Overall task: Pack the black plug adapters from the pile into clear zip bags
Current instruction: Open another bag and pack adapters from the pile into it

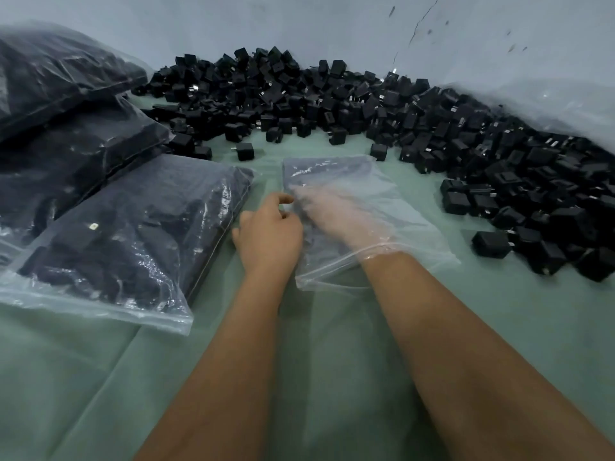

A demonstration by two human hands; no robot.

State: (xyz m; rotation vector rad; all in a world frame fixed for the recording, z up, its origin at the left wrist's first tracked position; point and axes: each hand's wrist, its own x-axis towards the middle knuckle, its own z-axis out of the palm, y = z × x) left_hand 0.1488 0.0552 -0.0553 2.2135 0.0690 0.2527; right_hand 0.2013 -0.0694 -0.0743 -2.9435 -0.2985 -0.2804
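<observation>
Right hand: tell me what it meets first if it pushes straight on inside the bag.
Probably the dark adapters at the closed far end of the zip bag, ahead of the right hand; depth through the plastic is unclear.

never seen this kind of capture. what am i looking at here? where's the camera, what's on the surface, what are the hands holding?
There is no robot here: a person works with two bare hands. The single picture comes from a wide-angle camera worn on the person's head, looking forward and down, so both forearms reach in from the bottom edge.

A pale green cloth covers the surface. A big pile of black plug adapters curves along the back and right side. On the left lie filled clear zip bags, stacked and overlapping.

In the middle is a partly filled zip bag with its mouth toward the person. The right hand is inside it, seen through the plastic; it is too blurred to tell whether it holds anything. The left hand sits at the bag's left edge with its fingers curled and seems to pinch the plastic there.
</observation>
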